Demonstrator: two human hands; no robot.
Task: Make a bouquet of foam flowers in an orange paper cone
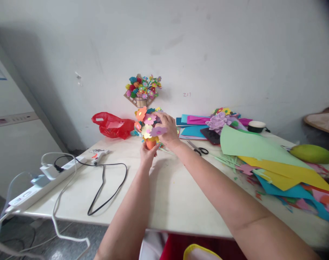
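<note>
My left hand is closed round a small orange pot and holds it up over the table. Out of the pot rises a bunch of craft flowers in orange, pink, pale yellow and purple. My right hand reaches in from the right among the blooms, its fingers curled behind a purple flower. Its fingertips are partly hidden by petals, so I cannot make out whether they pinch a flower or only touch it.
A glue gun with a black cord lies left, near a power strip. A red plastic bag sits behind. Scissors lie right of my hands, beside coloured sheets and scraps. A flower decoration hangs on the wall.
</note>
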